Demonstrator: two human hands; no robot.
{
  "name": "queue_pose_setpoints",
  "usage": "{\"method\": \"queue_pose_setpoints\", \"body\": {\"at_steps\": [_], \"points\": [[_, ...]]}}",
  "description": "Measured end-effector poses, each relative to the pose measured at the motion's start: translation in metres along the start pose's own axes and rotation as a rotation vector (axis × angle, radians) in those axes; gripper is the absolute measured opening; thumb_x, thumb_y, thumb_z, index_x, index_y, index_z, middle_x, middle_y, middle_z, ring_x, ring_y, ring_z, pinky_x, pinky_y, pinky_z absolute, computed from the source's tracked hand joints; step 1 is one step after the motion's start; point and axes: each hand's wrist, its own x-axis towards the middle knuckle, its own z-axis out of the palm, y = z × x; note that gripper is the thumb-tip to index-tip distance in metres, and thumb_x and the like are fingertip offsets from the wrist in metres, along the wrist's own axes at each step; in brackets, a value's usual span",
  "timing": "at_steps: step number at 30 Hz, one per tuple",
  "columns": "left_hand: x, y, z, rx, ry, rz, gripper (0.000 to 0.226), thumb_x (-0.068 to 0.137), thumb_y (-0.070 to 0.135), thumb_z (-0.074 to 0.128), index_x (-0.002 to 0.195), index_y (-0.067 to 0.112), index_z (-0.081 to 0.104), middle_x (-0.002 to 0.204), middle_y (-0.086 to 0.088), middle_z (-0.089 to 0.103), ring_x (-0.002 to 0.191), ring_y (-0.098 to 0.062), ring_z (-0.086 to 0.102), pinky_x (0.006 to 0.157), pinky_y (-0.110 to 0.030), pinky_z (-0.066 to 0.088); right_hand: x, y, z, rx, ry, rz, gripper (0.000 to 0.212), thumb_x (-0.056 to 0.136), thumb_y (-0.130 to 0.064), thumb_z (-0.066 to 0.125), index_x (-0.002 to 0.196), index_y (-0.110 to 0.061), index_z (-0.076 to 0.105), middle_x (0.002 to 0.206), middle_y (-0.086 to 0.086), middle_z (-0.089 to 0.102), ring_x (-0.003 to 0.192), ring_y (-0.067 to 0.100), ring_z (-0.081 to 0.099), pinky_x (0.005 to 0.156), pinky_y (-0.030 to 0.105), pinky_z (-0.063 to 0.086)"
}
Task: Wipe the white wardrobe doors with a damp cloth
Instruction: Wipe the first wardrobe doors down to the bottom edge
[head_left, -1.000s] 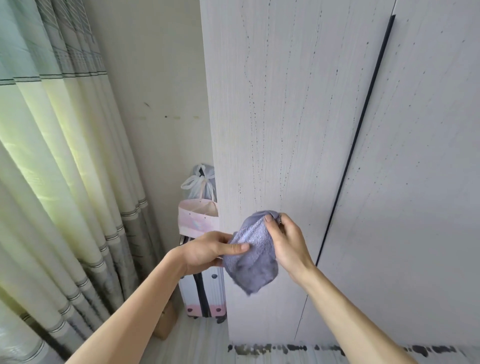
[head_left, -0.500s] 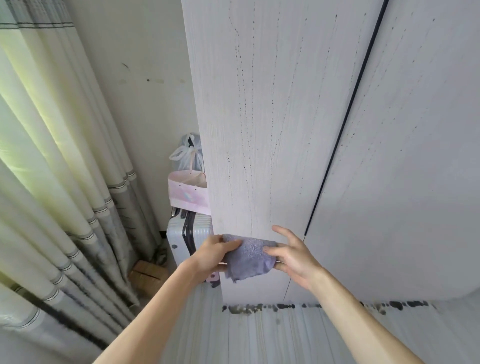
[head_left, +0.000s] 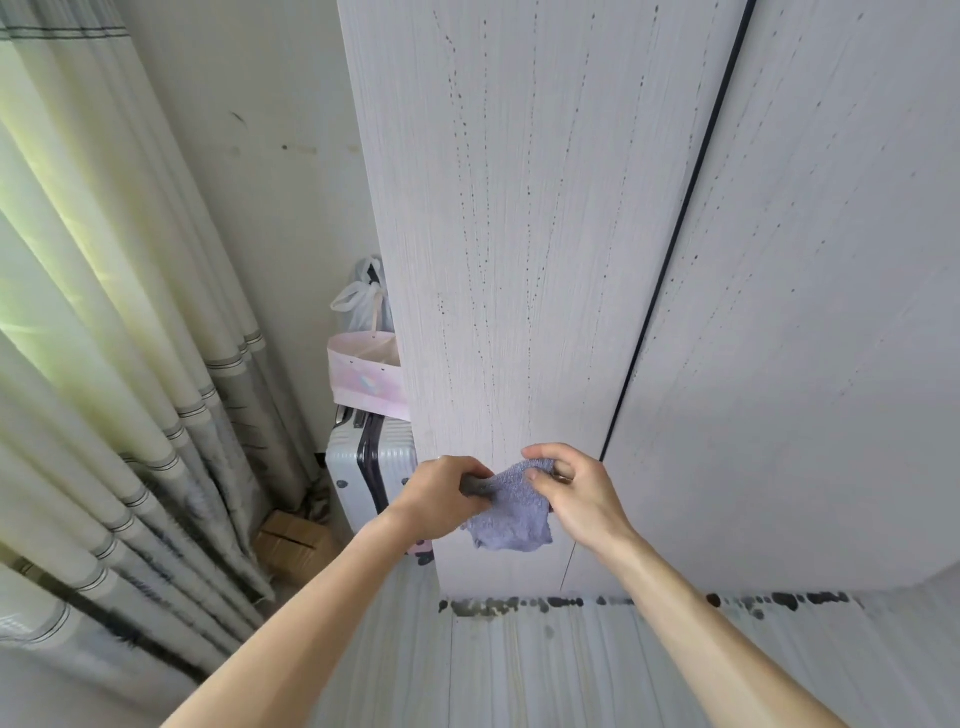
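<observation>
A small lavender cloth (head_left: 511, 512) hangs between both hands in front of the lower part of the left white wardrobe door (head_left: 519, 234). My left hand (head_left: 441, 496) grips the cloth's left edge with curled fingers. My right hand (head_left: 576, 493) pinches its top right edge between thumb and fingers. The right wardrobe door (head_left: 810, 312) stands beyond a dark vertical gap (head_left: 670, 249). Thin dotted streaks run down the left door above the cloth.
A white suitcase (head_left: 363, 467) stands left of the wardrobe with a pink paper bag (head_left: 363, 376) and a plastic bag (head_left: 363, 301) on top. A cardboard box (head_left: 293, 538) lies by the pale curtains (head_left: 114, 364). Dark spots line the floor (head_left: 519, 670) at the wardrobe base.
Both hands have dropped lower along the left door with the cloth. My right fingers, spread half a second ago, now curl and pinch the cloth's top edge.
</observation>
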Motion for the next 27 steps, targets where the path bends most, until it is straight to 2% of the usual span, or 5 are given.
{"method": "queue_pose_setpoints", "body": {"at_steps": [9,14,19,23,27], "points": [[0.009,-0.019,0.0,0.045,0.078,0.065,0.031,0.1,0.037,0.057,0.085,0.012,0.067,0.093,0.0,0.056,0.105,-0.015,0.044,0.087,-0.027,0.033,0.001,0.002,-0.013,-0.273,-0.046,-0.059,0.022,0.087,-0.018,0.073,0.097,-0.038,0.07,0.091,-0.019,0.069,0.081,-0.004,0.062,0.071,0.005,0.041],[0.001,-0.012,0.004,-0.638,-0.042,-0.119,0.045,0.088,0.058,0.062,0.085,0.014,0.06,0.085,-0.002,0.054,0.081,-0.017,0.053,0.081,-0.03,0.041,0.004,0.009,-0.007,-0.243,0.014,-0.082,0.01,0.092,-0.028,0.068,0.084,-0.033,0.064,0.1,-0.012,0.059,0.097,0.003,0.056,0.085,0.017,0.039],[-0.015,-0.004,0.014,-0.938,-0.225,-0.24,0.045,0.09,0.039,0.075,0.119,0.009,0.061,0.099,-0.007,0.071,0.078,-0.02,0.068,0.06,-0.028,0.051,0.0,0.016,-0.001,0.049,-0.077,0.134,0.018,0.09,-0.043,0.061,0.092,-0.026,0.065,0.093,0.003,0.074,0.092,0.024,0.071,0.088,0.048,0.056],[-0.017,-0.011,0.022,-0.961,-0.2,-0.26,0.057,0.083,-0.003,0.076,0.128,0.021,0.051,0.1,-0.012,0.067,0.076,-0.021,0.066,0.062,-0.03,0.053,-0.007,0.021,0.0,0.211,-0.031,0.29,0.011,0.098,-0.031,0.061,0.107,-0.025,0.061,0.103,0.007,0.072,0.085,0.023,0.071,0.062,0.04,0.055],[-0.018,-0.021,0.029,-1.043,-0.11,-0.283,0.039,0.097,0.001,0.061,0.122,0.03,0.058,0.096,-0.016,0.062,0.079,-0.023,0.06,0.062,-0.03,0.054,-0.016,0.033,-0.006,0.326,-0.147,0.333,0.056,0.089,-0.018,0.073,0.13,-0.043,0.046,0.114,0.006,0.068,0.102,0.023,0.07,0.076,0.037,0.058]]}}
